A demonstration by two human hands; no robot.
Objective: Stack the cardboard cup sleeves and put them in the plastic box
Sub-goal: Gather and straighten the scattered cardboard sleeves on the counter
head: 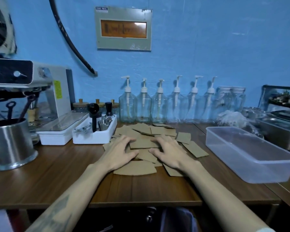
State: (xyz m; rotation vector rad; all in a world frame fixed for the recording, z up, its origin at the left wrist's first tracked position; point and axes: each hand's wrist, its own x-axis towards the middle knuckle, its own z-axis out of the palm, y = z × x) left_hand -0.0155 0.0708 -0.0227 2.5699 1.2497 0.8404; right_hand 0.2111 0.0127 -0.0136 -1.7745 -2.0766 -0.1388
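Both hands, left hand (120,152) and right hand (170,154), rest spread and released on the scattered cardboard sleeves (143,144). Nothing is stacked yet. The plastic box (251,171), right of the grip, holds 0 sleeves.

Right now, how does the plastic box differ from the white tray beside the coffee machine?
The plastic box is translucent; the white tray is opaque. The plastic box holds nothing, while the white tray holds a black tamper and small metal cups. The plastic box stands right of the cardboard sleeves, the white tray left. Both are rectangular and rest on the wooden table.
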